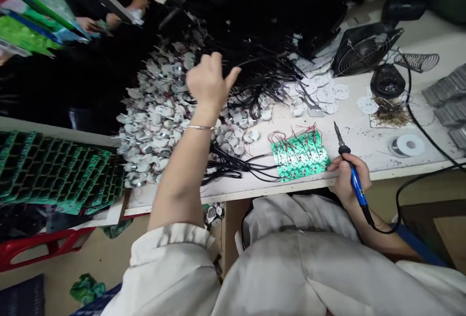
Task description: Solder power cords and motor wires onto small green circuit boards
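My left hand [210,79] is over the far pile, beside the heap of black cables [255,75]. Its thumb is stretched out to the right, apart from the other fingers; the fingertips are bent away and hidden, and nothing shows in the hand. My right hand [350,180] grips a soldering iron [358,186] with a blue handle, its metal tip pointing up and away from me. Just left of that hand lies a green circuit board panel [302,158] on the bench, with thin red wires standing along its far part and black cables running to its left side.
Small white round parts with wires [156,122] are heaped at left. Stacked green boards [54,175] lie further left. A black fan [366,51], solder spool [406,146], coiled iron holder [418,62] and grey blocks [449,100] stand at right. Another person's hands [100,24] show at upper left.
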A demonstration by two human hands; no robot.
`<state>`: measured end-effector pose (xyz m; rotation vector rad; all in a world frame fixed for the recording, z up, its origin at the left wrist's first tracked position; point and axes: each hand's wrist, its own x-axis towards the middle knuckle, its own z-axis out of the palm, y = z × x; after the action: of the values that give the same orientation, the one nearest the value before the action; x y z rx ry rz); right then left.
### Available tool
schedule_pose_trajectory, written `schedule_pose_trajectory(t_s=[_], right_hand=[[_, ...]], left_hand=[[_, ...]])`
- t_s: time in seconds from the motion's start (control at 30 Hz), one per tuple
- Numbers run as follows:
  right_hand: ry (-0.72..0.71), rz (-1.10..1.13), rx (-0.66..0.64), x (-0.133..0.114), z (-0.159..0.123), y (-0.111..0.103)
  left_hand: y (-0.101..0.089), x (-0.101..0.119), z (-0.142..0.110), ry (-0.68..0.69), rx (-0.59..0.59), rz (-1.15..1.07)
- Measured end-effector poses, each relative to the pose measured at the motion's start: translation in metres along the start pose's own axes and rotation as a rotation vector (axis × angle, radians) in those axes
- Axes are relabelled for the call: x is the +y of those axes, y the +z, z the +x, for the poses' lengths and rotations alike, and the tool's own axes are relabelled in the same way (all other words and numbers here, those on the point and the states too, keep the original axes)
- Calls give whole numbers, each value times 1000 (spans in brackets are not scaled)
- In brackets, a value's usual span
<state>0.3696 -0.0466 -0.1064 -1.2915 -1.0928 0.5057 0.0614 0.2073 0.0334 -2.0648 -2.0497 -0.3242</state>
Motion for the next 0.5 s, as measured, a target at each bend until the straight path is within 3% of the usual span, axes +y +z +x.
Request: schedule_pose_trajectory(t_s=[0.07, 0.2, 0.27, 0.5], right_hand=[[9, 16, -9, -3, 2, 0], [-30, 30, -6, -7, 6, 1], [-14, 3, -27, -10, 7, 1], [43, -26, -76, -22, 9, -1]], left_hand=[[-11, -21, -30, 85, 51, 16], [-31, -57, -90, 300, -298, 138], [-37, -64, -112, 365, -404, 158], [-32, -54, -146, 623, -387, 115]])
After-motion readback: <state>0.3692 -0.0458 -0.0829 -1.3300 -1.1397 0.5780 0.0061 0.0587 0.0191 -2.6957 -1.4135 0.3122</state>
